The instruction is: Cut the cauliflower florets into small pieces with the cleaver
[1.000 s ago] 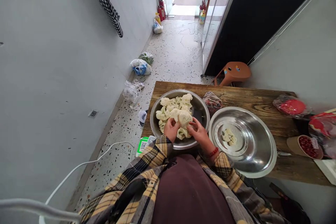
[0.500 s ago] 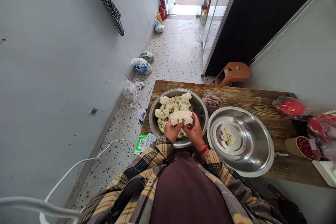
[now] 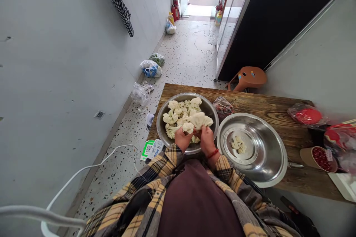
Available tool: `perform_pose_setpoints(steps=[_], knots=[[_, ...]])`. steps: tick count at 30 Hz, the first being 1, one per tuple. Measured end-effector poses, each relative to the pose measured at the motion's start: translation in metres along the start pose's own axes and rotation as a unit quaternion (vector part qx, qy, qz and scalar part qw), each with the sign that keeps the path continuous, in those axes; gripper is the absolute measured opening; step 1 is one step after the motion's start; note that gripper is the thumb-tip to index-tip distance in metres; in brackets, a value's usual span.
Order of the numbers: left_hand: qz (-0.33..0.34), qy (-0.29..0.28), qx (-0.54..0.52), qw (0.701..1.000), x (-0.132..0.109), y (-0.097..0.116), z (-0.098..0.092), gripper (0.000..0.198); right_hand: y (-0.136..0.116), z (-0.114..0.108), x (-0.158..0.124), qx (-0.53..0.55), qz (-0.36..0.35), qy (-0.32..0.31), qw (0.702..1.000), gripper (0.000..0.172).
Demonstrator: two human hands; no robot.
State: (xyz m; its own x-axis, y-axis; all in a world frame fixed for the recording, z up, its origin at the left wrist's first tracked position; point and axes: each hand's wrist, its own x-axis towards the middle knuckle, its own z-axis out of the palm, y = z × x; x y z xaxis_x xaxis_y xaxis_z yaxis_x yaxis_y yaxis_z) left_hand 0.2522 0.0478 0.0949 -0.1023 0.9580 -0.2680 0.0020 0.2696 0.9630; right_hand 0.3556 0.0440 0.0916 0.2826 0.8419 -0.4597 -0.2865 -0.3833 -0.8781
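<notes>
Cauliflower chunk [image 3: 200, 120] sits just below the middle of the frame in the head view, held up above the near side of the left steel bowl [image 3: 160, 123]. The left hand [image 3: 182, 139] is closed on a small floret at the chunk's left edge. The right hand [image 3: 206, 139] grips the chunk's underside, fingers curled around the stem. The two hands are close together, almost touching. A red bracelet [image 3: 213, 153] circles the right wrist, and yellow plaid sleeves [image 3: 169, 155] run down to the bottom of the frame.

Under the hands, the left steel bowl holds a heap of loose florets [image 3: 178, 113]. Just right of it, nearly rim to rim, a wider steel basin [image 3: 268, 177] holds a few pale pieces [image 3: 238, 143] near its centre. Both stand on a wooden surface [image 3: 264, 105].

A small plastic bag [image 3: 222, 105] with dark contents lies behind the two bowls. At the right edge of the frame are a wrapped red packet [image 3: 307, 115] and a paper cup of red beans [image 3: 318, 157].

Above the surface, an orange stool [image 3: 247, 77] stands by a dark doorway. Tied bags [image 3: 151, 69] lie along the speckled floor at centre left, and a white cable [image 3: 91, 168] crosses the floor at lower left. A checked cloth [image 3: 116, 0] hangs on the wall at the top of the frame.
</notes>
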Motion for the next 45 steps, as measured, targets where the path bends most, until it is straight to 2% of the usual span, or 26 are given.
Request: perform_pose_setpoints(steps=[2, 5, 8, 11, 13, 15, 19, 21, 24, 27, 29, 31, 33, 34, 36, 41, 43, 45], knots=[[-0.04, -0.035, -0.084, 0.995, -0.002, -0.006, -0.003, 0.024, -0.002, -0.008, 0.004, 0.053, 0.06, -0.014, 0.997, 0.031], [-0.105, -0.041, -0.137, 0.984, -0.001, -0.024, -0.021, 0.031, -0.006, -0.02, 0.004, 0.084, 0.065, -0.05, 0.993, 0.026], [-0.1, -0.001, -0.033, 0.994, 0.001, -0.043, -0.046, 0.03, -0.009, -0.028, 0.0, 0.113, 0.051, -0.101, 0.987, 0.025], [-0.033, 0.043, 0.145, 0.988, 0.004, -0.051, -0.06, 0.039, -0.008, -0.029, -0.001, 0.117, 0.055, -0.101, 0.987, 0.028], [0.031, 0.077, 0.228, 0.97, 0.006, -0.048, -0.06, 0.047, -0.004, -0.027, 0.0, 0.108, 0.057, -0.09, 0.988, 0.029], [0.07, 0.074, 0.256, 0.961, 0.009, -0.042, -0.053, 0.042, 0.002, -0.024, 0.002, 0.092, 0.048, -0.084, 0.991, 0.028], [0.009, -0.036, 0.207, 0.978, 0.017, -0.036, -0.039, 0.021, 0.008, -0.025, 0.012, -0.014, 0.006, -0.068, 0.998, 0.023], [0.014, -0.039, 0.23, 0.972, 0.02, -0.038, -0.036, 0.018, 0.006, -0.032, 0.019, -0.103, -0.042, -0.066, 0.992, 0.02], [0.113, -0.052, 0.329, 0.936, 0.023, -0.042, -0.035, 0.028, 0.0, -0.044, 0.026, -0.254, -0.156, -0.084, 0.951, 0.021], [0.186, -0.117, 0.398, 0.891, 0.028, -0.04, -0.031, 0.038, 0.001, -0.046, 0.025, -0.4, -0.242, -0.14, 0.873, 0.025], [0.197, -0.143, 0.425, 0.872, 0.033, -0.037, -0.027, 0.037, 0.005, -0.041, 0.021, -0.484, -0.272, -0.16, 0.816, 0.029], [0.198, -0.156, 0.437, 0.863, 0.039, -0.035, -0.025, 0.031, 0.009, -0.035, 0.02, -0.55, -0.289, -0.15, 0.769, 0.033], [0.196, -0.16, 0.443, 0.86, 0.044, -0.034, -0.024, 0.024, 0.011, -0.031, 0.022, -0.584, -0.296, -0.136, 0.744, 0.031], [0.194, -0.159, 0.444, 0.86, 0.046, -0.033, -0.024, 0.021, 0.011, -0.03, 0.024, -0.585, -0.298, -0.137, 0.741, 0.028], [0.19, -0.153, 0.435, 0.867, 0.049, -0.034, -0.025, 0.019, 0.011, -0.031, 0.029, -0.558, -0.305, -0.152, 0.757, 0.024], [0.19, -0.189, 0.373, 0.888, 0.052, -0.033, -0.032, 0.017, 0.007, -0.039, 0.042, -0.422, -0.265, -0.158, 0.852, 0.023], [0.197, -0.207, 0.36, 0.888, 0.051, -0.029, -0.035, 0.017, 0.004, -0.042, 0.046, -0.391, -0.233, -0.161, 0.876, 0.025], [0.195, -0.212, 0.367, 0.884, 0.049, -0.023, -0.038, 0.015, -0.001, -0.043, 0.048, -0.372, -0.211, -0.172, 0.887, 0.026]])
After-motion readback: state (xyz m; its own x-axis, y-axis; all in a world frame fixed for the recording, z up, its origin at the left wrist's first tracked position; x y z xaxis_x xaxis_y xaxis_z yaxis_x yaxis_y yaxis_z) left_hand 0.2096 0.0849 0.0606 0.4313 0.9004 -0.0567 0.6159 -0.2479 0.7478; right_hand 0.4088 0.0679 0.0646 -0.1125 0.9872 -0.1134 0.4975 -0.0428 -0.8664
